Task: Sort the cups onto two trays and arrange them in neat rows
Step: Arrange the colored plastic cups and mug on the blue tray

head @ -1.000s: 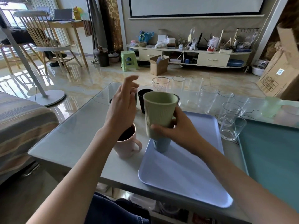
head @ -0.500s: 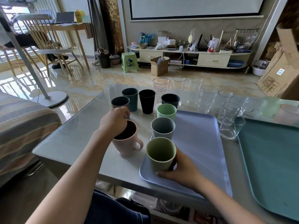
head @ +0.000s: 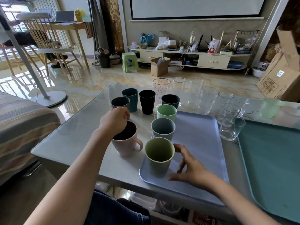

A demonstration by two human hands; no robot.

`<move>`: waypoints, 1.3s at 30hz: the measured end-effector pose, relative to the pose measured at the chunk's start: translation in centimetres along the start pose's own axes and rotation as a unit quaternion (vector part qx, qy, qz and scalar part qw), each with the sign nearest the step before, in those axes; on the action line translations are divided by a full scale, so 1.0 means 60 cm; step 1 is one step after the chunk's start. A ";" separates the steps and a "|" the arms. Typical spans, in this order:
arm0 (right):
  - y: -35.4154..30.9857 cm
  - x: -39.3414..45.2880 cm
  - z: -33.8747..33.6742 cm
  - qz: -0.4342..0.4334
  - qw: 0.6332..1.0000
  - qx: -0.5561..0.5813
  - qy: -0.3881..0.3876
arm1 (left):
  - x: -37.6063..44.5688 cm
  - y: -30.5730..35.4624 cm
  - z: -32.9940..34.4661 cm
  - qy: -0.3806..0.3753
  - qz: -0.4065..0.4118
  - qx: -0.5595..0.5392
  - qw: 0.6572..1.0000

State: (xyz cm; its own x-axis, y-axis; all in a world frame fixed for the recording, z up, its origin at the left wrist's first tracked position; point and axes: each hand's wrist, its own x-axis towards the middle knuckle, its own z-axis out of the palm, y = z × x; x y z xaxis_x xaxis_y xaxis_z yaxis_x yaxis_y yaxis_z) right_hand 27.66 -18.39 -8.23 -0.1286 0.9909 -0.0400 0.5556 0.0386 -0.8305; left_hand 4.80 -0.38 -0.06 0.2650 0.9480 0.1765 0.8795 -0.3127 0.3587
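Observation:
A lavender tray [head: 203, 143] holds three ribbed cups in a column along its left edge: olive green [head: 159, 157] nearest me, grey-blue [head: 163, 129], then light green [head: 166, 112]. My right hand [head: 190, 166] rests on the tray just right of the olive cup, fingers spread and loose around it. To the left of the tray, my left hand [head: 115, 120] grips the rim of a pink mug [head: 125, 145] that stands on the table. Behind it stand a dark grey cup [head: 120, 102], a teal cup [head: 130, 99], a black cup [head: 147, 101] and another dark cup [head: 170, 99].
A teal tray [head: 267, 159] lies at the right. Several clear glasses [head: 232, 125] stand between the trays and along the table's far edge, with a frosted green cup [head: 267, 108] at the far right. A striped sofa [head: 21, 127] lies to the left.
My right hand brought the olive cup down onto the near left corner of the lavender tray and loosened its fingers. My left hand dropped onto the pink mug's rim.

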 end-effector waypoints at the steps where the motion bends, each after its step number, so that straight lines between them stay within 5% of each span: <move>1: 0.000 -0.005 -0.014 0.002 1.000 -0.013 -0.022 | 0.000 -0.001 0.000 0.000 -0.001 0.000 1.000; 5: -0.002 -0.007 -0.074 0.008 0.995 -0.085 -0.047 | 0.002 -0.003 0.003 0.003 -0.008 -0.007 1.000; 11: -0.037 0.058 -0.132 -0.019 0.990 -0.072 0.124 | 0.016 -0.007 0.009 0.049 -0.019 -0.046 0.998; 17: -0.089 0.182 -0.147 -0.103 0.972 -0.119 0.174 | 0.050 -0.006 0.004 0.123 -0.045 -0.064 0.989; 24: -0.145 0.358 -0.134 -0.121 0.943 -0.277 0.142 | 0.086 -0.023 0.030 0.104 -0.093 -0.025 0.990; 30: -0.148 0.462 -0.118 0.000 0.854 -0.519 0.047 | 0.116 -0.052 0.063 0.048 -0.124 -0.024 0.991; 39: -0.139 0.483 -0.092 0.012 0.837 -0.545 0.053 | 0.121 -0.047 0.063 0.055 -0.129 -0.065 0.988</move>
State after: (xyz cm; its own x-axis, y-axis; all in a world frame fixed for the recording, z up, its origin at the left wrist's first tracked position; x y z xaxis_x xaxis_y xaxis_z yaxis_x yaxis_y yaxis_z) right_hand 23.86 10.73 0.60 -0.0655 0.9967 0.0477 0.9834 0.0564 0.1723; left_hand 5.76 7.61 -3.22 -0.0134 0.9870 0.1600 0.8523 -0.0724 0.5181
